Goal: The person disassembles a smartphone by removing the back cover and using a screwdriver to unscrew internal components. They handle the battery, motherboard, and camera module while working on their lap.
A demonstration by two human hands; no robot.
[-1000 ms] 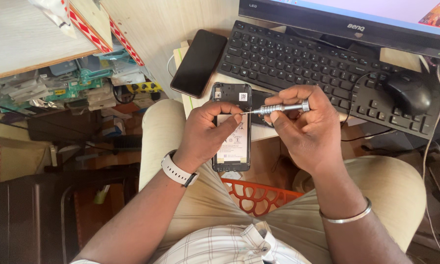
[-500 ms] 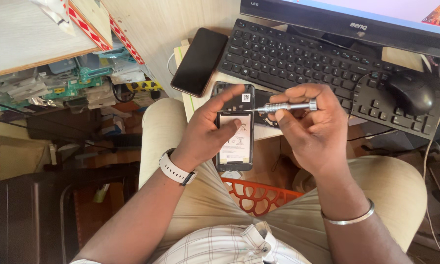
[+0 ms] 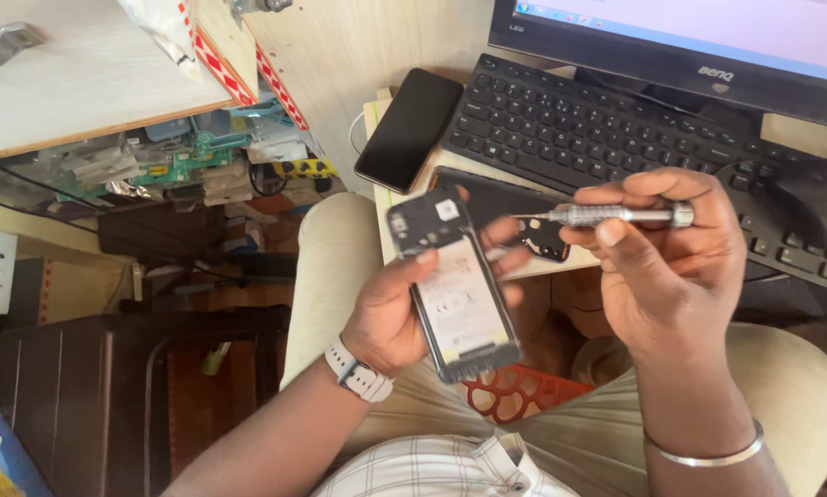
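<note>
Opened phone point(image 3: 455, 290), back cover off, pale battery face showing, sits mid-frame over the lap, tilted with its top end toward 11 o'clock. Left hand point(image 3: 404, 313) grips it from the 8 o'clock side: thumb across the left edge near the top, fingers wrapped behind, tips showing along the right edge. White watch band point(image 3: 358, 368) on that wrist.

Right hand point(image 3: 671, 267) at 3 o'clock of the phone, curled, thumb and fingers pinching a slim silver screwdriver point(image 3: 611, 215). Driver lies roughly level, tip pointing toward 9 o'clock, just beside the phone's upper right corner. Contact with the phone: cannot tell. Silver bangle point(image 3: 708, 451) on the right wrist.

Small dark part point(image 3: 544, 241) sits under the driver tip, on the desk edge point(image 3: 390, 216).

At 12 o'clock: black keyboard point(image 3: 597, 129), monitor point(image 3: 689, 46) behind it. A second black phone point(image 3: 409, 129) lies face up at 11 o'clock, next to the keyboard. Mouse point(image 3: 814, 207) at 2 o'clock. Orange plastic basket point(image 3: 515, 396) at 6 o'clock, between the knees. Cluttered shelf of circuit boards point(image 3: 193, 161) at 10 o'clock.
</note>
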